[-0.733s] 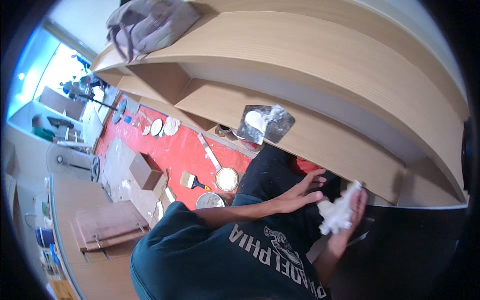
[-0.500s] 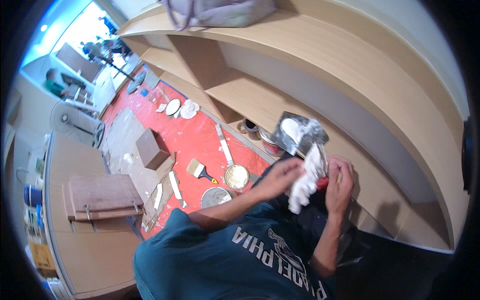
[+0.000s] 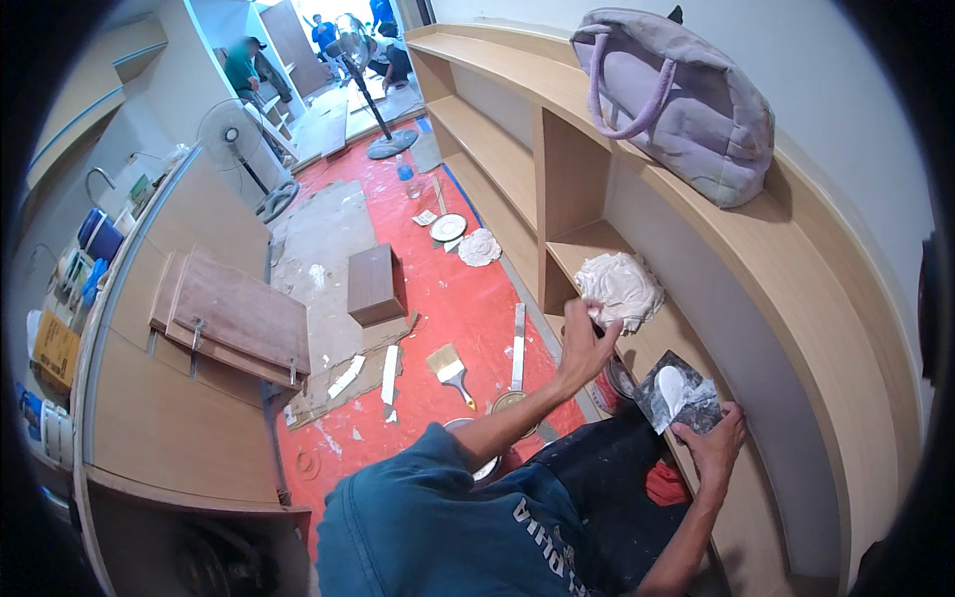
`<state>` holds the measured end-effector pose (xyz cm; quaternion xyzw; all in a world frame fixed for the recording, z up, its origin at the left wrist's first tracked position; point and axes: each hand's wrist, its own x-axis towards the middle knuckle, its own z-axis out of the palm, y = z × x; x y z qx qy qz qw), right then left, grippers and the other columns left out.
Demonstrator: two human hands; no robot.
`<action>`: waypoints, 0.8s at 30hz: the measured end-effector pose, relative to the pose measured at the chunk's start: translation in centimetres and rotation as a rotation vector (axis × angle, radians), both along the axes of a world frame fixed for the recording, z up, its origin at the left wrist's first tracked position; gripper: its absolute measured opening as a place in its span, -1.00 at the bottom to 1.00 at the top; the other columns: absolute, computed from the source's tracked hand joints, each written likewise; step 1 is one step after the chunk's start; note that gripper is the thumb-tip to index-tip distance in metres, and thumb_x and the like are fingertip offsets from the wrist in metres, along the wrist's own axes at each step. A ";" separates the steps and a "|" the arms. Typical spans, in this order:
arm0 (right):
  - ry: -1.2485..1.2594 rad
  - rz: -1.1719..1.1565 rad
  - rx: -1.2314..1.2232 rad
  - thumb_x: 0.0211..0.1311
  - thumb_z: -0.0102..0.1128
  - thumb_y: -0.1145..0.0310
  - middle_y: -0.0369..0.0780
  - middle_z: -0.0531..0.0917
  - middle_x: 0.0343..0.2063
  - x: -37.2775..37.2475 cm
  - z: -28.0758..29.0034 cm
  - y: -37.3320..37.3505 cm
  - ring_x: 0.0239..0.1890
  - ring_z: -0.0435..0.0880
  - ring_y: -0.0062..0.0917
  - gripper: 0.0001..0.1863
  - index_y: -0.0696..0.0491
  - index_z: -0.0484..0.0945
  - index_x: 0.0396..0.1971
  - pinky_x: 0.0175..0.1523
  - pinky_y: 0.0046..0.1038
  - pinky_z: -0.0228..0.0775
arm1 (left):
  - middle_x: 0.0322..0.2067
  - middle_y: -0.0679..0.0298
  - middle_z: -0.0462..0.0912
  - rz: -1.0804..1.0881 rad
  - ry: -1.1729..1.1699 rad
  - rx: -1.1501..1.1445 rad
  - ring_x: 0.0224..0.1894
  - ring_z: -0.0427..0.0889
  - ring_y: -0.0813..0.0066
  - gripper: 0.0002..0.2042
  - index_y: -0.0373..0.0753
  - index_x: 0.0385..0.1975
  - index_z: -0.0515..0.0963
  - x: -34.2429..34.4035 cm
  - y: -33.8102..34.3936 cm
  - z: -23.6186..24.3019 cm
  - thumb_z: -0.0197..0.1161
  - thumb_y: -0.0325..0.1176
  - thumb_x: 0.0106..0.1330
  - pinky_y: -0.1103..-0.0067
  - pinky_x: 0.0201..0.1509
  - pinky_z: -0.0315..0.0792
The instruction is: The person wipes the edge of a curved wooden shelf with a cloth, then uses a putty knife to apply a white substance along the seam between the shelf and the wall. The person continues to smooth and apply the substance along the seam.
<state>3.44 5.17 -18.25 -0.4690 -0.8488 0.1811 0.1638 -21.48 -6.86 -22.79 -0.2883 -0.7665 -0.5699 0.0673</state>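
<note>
The shelf (image 3: 557, 159) curves along the right side and carries everything handled here. The red sheet (image 3: 443, 303) covers the floor at the shelf's left. The bag (image 3: 686, 109) rests on the shelf's top board. The brown box (image 3: 376, 287) sits on the floor, left of centre. The rag (image 3: 619, 281), white and crumpled, lies on the lower board, beyond the plate. The plate (image 3: 652, 400), dark and square, is located at the same board, nearer the body. The right grip (image 3: 714, 438) is closed on the plate's near corner, thumb opposing fingers. The left grip (image 3: 589, 343) is partly curled at the rag's near edge; whether it pinches the rag cannot be determined. White paste (image 3: 671, 386) lies on the plate's face.
</note>
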 end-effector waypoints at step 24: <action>1.244 -0.678 -0.501 0.23 0.27 0.30 -0.32 0.63 -0.21 20.7 -2.6 -11.1 -0.27 0.59 -0.69 -0.61 0.09 0.47 0.02 -0.34 -0.62 0.47 | -0.32 0.30 0.56 -1.111 -0.488 -0.173 -0.35 0.45 0.65 -0.78 -0.31 -0.13 0.53 18.8 3.5 3.7 0.06 -0.29 0.44 0.68 -0.24 0.36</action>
